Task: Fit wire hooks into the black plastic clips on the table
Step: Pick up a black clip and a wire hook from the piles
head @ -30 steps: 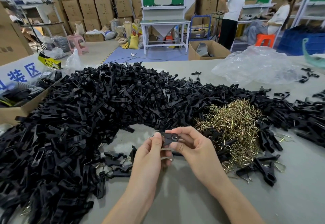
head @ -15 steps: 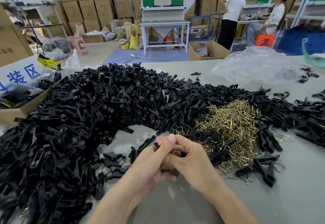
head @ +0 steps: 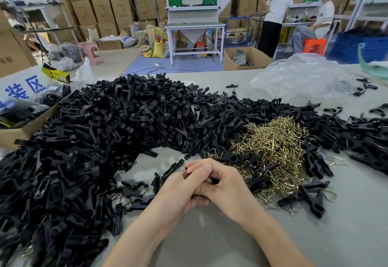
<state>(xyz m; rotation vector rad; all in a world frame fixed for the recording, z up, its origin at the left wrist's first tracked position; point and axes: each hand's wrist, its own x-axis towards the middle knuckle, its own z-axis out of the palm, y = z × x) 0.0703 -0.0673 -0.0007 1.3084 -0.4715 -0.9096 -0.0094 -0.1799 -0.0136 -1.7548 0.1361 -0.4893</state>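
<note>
Change: the clip (head: 214, 180), pinched out at the fingertips a second ago, now sinks between both hands, low over the bench (head: 346, 235). Only a black sliver shows!
Grip, left hand (head: 178, 191): clenched round the clip, thumb on top.
Grip, right hand (head: 226, 189): fingers folded over the same clip.
Meaning: looks like the squeeze that seats a hook, though the hook itself is hidden.
Count: one clip in hand; one brassy heap of wire hooks (head: 273, 147) to the right; black clips (head: 126, 130) piled left and far, beyond counting.
</note>
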